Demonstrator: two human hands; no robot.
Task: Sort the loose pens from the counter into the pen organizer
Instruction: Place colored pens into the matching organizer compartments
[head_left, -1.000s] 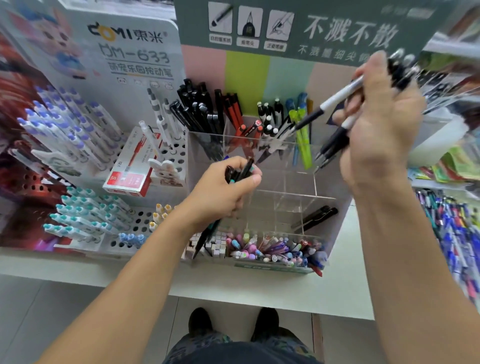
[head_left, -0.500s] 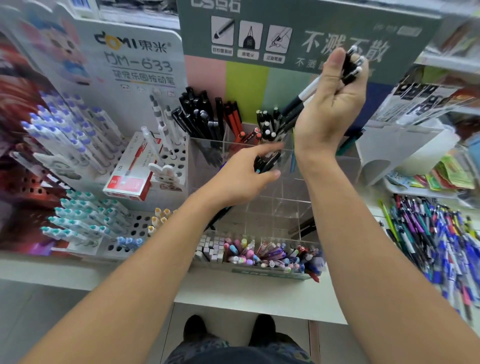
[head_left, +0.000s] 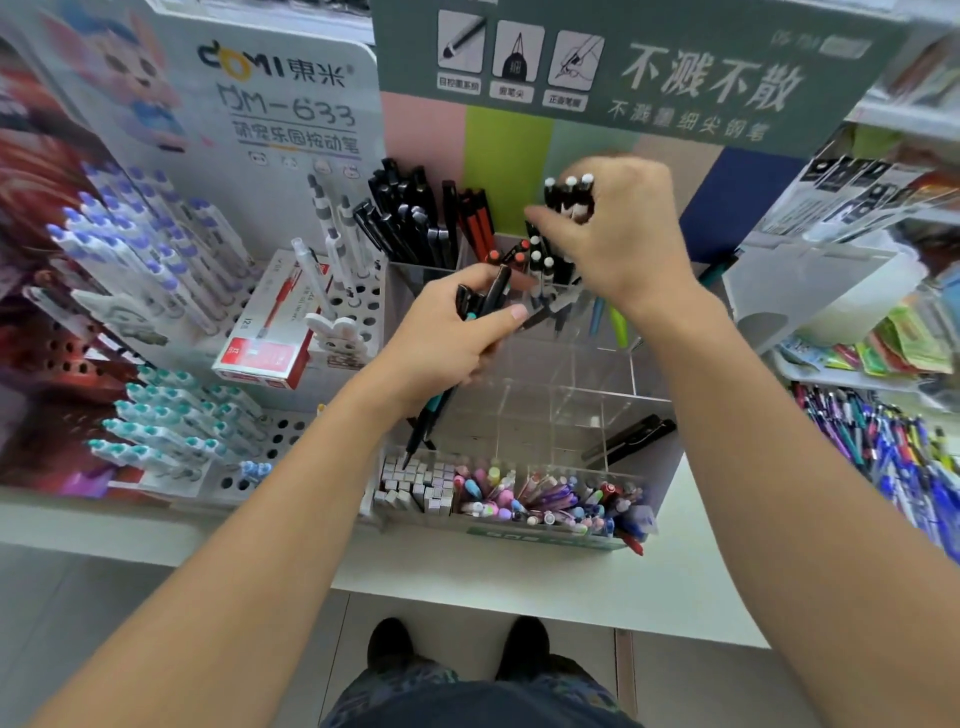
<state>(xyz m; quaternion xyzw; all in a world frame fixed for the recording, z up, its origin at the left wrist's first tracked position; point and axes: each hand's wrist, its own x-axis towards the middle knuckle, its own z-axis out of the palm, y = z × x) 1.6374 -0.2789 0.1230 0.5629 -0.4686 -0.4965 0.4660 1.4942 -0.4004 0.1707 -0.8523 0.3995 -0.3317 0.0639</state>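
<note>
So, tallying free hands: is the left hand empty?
No, the left hand grips a bunch of dark pens over the clear acrylic pen organizer.

Person viewed from a head-worn camera, looking down the front of the body. Both forearms bare to the frame edge — no sleeve, cuff, watch, bracelet or ring visible on either. Left hand (head_left: 441, 345) and right hand (head_left: 618, 228) ungloved; the left thumbnail is short and unpainted. Lower garment (head_left: 467, 696) dark, with a mottled blue-and-tan pattern, visible only at the bottom edge; whether it is shorts or trousers cannot be told. Footwear — a pair of dark, plain, round-toed shoes, left shoe (head_left: 390, 642) and right shoe (head_left: 525, 644); fastening details too blurred to make out.
</note>
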